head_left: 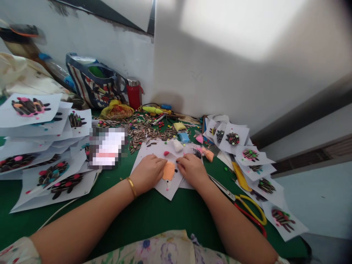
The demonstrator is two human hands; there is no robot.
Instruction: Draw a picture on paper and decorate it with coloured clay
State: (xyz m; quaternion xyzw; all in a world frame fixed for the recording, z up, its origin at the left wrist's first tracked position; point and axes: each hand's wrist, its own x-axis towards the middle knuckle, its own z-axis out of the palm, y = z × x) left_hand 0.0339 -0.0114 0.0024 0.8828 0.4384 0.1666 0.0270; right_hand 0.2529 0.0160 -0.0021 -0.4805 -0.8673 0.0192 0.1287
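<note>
Now my left hand [148, 172] and right hand [192, 169] press curled fingertips either side of the orange clay [168, 171]. Neither grips it; I judge I'm shaping, and next needs gentle, even pressure.

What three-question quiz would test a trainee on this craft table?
1. True or false: the left hand and right hand both rest on the sheet with the orange clay.
2. Which lies right of the right forearm: A the scissors, B a hammer, C a cup?
3. What colour is the table cover?
Key: 1 true; 2 A; 3 green.
</note>
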